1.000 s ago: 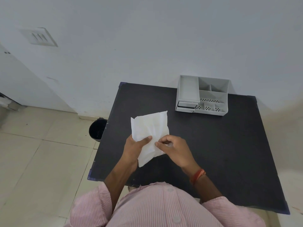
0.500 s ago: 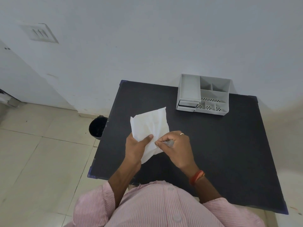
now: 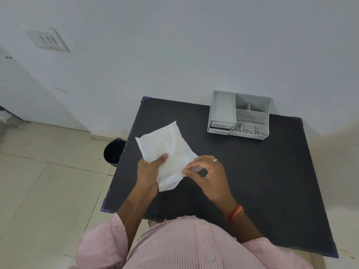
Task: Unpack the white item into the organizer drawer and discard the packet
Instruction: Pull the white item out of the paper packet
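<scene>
A white packet (image 3: 167, 150) is held above the near left part of the black table (image 3: 262, 171). My left hand (image 3: 149, 171) grips its left side, thumb on top. My right hand (image 3: 206, 173) pinches the packet's lower right edge between thumb and forefinger. What is inside the packet does not show. A grey organizer (image 3: 240, 115) with several compartments stands at the table's far edge by the wall. Its small drawer (image 3: 220, 127) at the lower left looks slightly pulled out.
A black bin (image 3: 114, 151) stands on the tiled floor just left of the table. A white wall runs behind the table, with a switch plate (image 3: 47, 39) at upper left. My pink striped shirt (image 3: 184, 245) fills the bottom of the view.
The packet has tilted so its top leans further left. My right hand has shifted right and down along the packet's lower edge. My left hand keeps its grip.
</scene>
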